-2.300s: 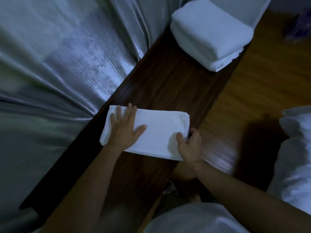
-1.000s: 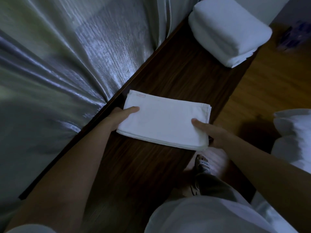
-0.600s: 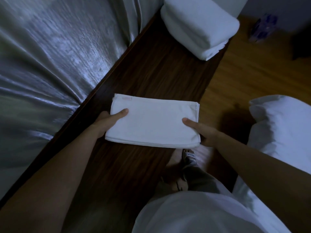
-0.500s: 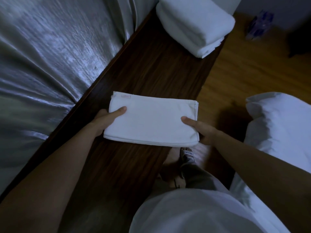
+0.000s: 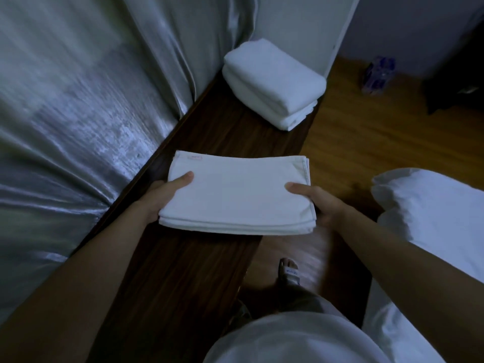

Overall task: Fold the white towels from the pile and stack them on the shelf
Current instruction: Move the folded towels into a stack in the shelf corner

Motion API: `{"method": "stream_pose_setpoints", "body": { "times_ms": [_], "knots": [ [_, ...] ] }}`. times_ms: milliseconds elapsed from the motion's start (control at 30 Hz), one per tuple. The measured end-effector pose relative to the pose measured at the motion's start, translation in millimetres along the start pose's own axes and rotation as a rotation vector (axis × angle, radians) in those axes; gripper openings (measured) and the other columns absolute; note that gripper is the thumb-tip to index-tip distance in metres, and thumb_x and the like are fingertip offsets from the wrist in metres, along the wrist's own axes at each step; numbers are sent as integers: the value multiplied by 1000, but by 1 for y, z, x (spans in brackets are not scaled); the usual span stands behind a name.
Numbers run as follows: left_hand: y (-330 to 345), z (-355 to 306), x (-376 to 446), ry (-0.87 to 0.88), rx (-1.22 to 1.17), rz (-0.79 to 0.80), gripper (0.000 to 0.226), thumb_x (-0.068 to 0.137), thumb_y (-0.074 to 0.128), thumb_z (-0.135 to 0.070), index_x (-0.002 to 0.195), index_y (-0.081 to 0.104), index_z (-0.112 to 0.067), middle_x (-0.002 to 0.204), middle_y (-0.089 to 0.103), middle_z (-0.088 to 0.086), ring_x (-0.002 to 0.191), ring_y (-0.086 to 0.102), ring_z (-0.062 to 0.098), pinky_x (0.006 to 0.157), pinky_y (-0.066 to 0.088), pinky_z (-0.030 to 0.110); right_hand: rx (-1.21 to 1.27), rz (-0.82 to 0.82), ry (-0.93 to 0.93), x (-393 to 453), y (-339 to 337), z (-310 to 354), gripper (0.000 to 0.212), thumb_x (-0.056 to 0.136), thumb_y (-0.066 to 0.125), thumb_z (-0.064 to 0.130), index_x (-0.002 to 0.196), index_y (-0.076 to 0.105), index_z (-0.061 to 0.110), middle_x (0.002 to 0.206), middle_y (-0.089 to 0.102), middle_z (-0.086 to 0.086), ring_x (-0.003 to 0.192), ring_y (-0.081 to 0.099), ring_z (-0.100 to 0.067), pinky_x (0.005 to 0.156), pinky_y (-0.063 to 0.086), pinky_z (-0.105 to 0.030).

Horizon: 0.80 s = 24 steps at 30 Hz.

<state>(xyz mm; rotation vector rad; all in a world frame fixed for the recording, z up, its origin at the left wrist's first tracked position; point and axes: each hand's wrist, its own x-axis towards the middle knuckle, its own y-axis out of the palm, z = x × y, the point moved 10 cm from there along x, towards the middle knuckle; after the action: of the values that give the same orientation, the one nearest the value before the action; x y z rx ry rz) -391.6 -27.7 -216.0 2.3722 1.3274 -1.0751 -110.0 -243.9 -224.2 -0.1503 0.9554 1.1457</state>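
While our left hand (image 5: 157, 197) grips the left end of the folded towel (image 5: 235, 195) and our right hand (image 5: 319, 203) grips its right end, thumbs lying on top and fingers hidden beneath, we hold it level over the dark shelf (image 5: 183, 284), across its width. At the shelf's far end, against the wall, sits a stack of folded towels (image 5: 272, 82). White bedding (image 5: 429, 213) lies beyond the right edge.

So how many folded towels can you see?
3: one towel held by the left hand and right hand, two stacked on the shelf's far end. More may be hidden.
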Motion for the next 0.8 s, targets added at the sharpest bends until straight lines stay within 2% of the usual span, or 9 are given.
{"method": "stream_pose_setpoints", "body": {
  "times_ms": [200, 300, 400, 500, 567, 667, 733, 800],
  "knots": [
    [28, -80, -1, 100, 0, -17, 56, 74, 81, -58, 112, 73, -17, 102, 79, 7, 96, 75, 28, 91, 59, 46, -28, 56, -57, -10, -17, 79, 44, 97, 64, 28, 135, 58, 8, 127, 70, -17, 116, 69, -33, 98, 55, -47],
    [46, -123, 5, 159, -4, -46, 52, 76, 79, -56, 112, 71, -18, 98, 79, 5, 91, 76, 24, 78, 60, 37, -30, 79, -101, -10, -33, 121, 43, 97, 63, 27, 135, 57, 8, 126, 71, -17, 113, 70, -32, 88, 61, -43],
    [59, -159, 17, 157, 6, -75, 61, 75, 79, -58, 114, 72, -11, 100, 79, 8, 90, 77, 24, 73, 58, 32, -38, 117, -146, -5, -46, 163, 48, 95, 65, 26, 139, 55, 7, 130, 68, -18, 120, 66, -34, 98, 56, -47],
    [64, -193, 31, 157, 11, -117, 72, 67, 84, -62, 114, 73, -9, 103, 78, 10, 94, 76, 28, 83, 59, 37, -29, 153, -192, -1, -57, 204, 49, 95, 65, 24, 141, 55, 9, 132, 67, -17, 123, 64, -35, 108, 48, -52],
    [69, -216, 43, 169, 19, -116, 80, 59, 86, -66, 113, 74, -9, 104, 78, 11, 96, 75, 29, 90, 58, 41, -13, 175, -197, 2, -63, 226, 48, 95, 66, 22, 140, 56, 11, 133, 67, -17, 123, 65, -35, 108, 47, -52],
    [70, -255, 61, 185, 64, -144, 92, 45, 87, -72, 110, 74, -8, 100, 79, 10, 90, 76, 27, 82, 58, 36, 23, 176, -175, 12, -73, 255, 48, 94, 69, 23, 139, 58, 14, 131, 69, -15, 121, 66, -34, 107, 48, -54],
    [71, -284, 72, 195, 119, -155, 89, 49, 86, -72, 109, 73, -8, 98, 79, 9, 88, 76, 26, 79, 58, 34, 48, 182, -170, 18, -75, 274, 47, 94, 69, 22, 139, 58, 13, 130, 69, -15, 120, 66, -34, 103, 52, -55],
    [72, -315, 82, 204, 164, -144, 88, 50, 85, -72, 110, 73, -8, 101, 78, 11, 89, 76, 27, 82, 58, 35, 78, 182, -179, 25, -75, 294, 41, 96, 65, 18, 136, 60, 12, 127, 71, -15, 117, 69, -33, 99, 55, -52]
  ]
}}
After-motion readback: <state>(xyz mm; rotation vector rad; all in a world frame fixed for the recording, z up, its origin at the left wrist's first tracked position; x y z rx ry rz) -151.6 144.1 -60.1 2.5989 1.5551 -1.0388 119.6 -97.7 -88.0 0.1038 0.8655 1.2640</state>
